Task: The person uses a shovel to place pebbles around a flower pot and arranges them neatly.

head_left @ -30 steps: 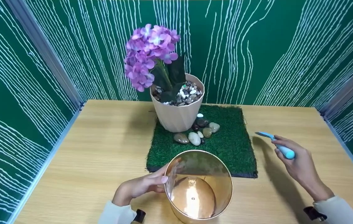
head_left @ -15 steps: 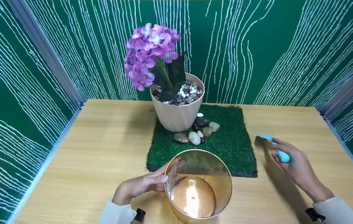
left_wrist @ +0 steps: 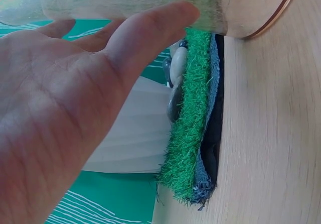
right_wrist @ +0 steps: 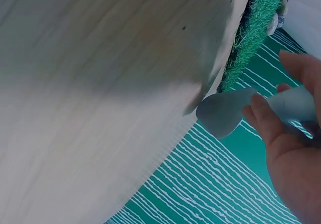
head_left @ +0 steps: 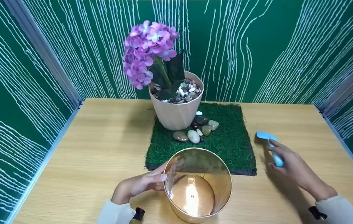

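Observation:
My left hand (head_left: 147,183) holds the near-left side of a shiny, see-through, copper-coloured pot (head_left: 226,193). Its thumb lies at the rim and the other fingers reach round the far side, partly hidden by the wall. The pot stands on the table with its mouth up, and only its bottom disc shows inside. To the right, my right hand (head_left: 294,169) grips the handle of a small blue trowel (head_left: 265,136). The trowel's blade points away and left, over the table beside the mat. In the right wrist view, fingers (right_wrist: 268,118) and thumb close round the handle behind the rounded blade (right_wrist: 220,114).
Behind the copper pot lies a green artificial grass mat (head_left: 226,152). A pale ribbed flowerpot (head_left: 176,115) with purple flowers (head_left: 151,46) and pebbles stands at its back left. Several polished stones (head_left: 193,136) lie beside it. Green walls (head_left: 220,53) with white lines enclose the wooden table (head_left: 102,140).
My right hand has rolled the trowel, so its blade now shows its broad face and the handle's end has swung left. My left hand stays on the pot.

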The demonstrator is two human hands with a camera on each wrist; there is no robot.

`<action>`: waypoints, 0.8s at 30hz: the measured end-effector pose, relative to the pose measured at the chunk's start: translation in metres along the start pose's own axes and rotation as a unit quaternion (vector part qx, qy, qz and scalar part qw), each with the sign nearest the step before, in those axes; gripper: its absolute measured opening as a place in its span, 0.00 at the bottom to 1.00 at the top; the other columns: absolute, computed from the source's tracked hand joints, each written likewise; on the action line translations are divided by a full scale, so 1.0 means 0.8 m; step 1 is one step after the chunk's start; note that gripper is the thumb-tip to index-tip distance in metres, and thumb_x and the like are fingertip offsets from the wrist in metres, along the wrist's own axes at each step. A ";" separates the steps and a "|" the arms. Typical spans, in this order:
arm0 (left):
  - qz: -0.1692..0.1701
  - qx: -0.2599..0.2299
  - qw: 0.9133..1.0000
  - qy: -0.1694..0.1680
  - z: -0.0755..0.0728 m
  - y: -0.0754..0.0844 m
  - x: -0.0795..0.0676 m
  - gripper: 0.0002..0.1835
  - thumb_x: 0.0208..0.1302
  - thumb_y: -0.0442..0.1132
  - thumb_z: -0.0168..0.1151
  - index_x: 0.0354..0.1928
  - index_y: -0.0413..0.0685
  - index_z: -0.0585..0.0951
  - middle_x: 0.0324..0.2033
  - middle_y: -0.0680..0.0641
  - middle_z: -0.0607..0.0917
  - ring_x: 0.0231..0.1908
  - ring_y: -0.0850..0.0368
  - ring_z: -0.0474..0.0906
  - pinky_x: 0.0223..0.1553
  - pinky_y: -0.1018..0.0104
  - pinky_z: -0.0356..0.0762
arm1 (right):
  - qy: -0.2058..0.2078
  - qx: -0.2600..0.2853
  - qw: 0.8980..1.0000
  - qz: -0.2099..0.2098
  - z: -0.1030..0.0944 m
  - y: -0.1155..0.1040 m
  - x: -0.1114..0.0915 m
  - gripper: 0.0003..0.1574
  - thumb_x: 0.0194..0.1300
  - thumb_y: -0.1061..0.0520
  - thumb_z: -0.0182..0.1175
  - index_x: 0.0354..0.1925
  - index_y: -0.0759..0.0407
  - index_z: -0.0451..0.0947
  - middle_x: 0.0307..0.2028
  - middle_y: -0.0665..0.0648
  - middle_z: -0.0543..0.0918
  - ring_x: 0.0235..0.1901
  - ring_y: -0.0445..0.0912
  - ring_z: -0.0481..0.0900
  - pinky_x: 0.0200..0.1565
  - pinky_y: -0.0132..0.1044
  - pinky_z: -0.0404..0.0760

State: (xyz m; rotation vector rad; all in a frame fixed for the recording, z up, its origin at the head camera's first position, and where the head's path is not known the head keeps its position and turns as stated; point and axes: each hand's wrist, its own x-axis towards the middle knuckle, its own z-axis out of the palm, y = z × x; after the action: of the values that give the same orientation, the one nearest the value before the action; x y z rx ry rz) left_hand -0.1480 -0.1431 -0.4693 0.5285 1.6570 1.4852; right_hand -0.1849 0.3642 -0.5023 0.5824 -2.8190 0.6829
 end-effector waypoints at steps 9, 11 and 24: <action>0.001 0.002 1.000 0.002 -0.001 0.001 0.000 0.49 0.77 0.67 0.42 0.86 0.53 0.35 0.86 0.37 0.41 0.81 0.31 0.53 0.75 0.35 0.66 | -0.094 0.025 0.994 0.046 -0.002 0.002 -0.001 0.43 0.56 0.71 0.75 0.69 0.75 0.72 0.79 0.78 0.57 0.72 0.82 0.60 0.64 0.72 0.69; -0.001 0.002 1.000 0.003 -0.001 0.000 0.000 0.50 0.76 0.67 0.42 0.86 0.54 0.35 0.86 0.37 0.41 0.81 0.31 0.54 0.74 0.35 0.67 | -0.110 0.029 0.992 0.054 0.000 0.003 -0.002 0.45 0.56 0.70 0.74 0.70 0.76 0.70 0.80 0.79 0.53 0.73 0.83 0.57 0.65 0.73 0.68; 0.008 0.004 1.000 0.001 0.002 -0.001 0.002 0.50 0.76 0.67 0.44 0.86 0.54 0.34 0.86 0.36 0.40 0.82 0.31 0.50 0.75 0.34 0.66 | -0.167 0.025 0.985 0.040 0.016 0.017 -0.014 0.45 0.64 0.68 0.70 0.73 0.80 0.63 0.80 0.82 0.42 0.74 0.83 0.53 0.67 0.69 0.66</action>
State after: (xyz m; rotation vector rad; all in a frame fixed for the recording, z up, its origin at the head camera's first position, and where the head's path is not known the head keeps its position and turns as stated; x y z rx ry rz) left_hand -0.1476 -0.1416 -0.4702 0.5458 1.6638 1.4914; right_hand -0.1817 0.3727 -0.5217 0.6500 -3.1585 0.7329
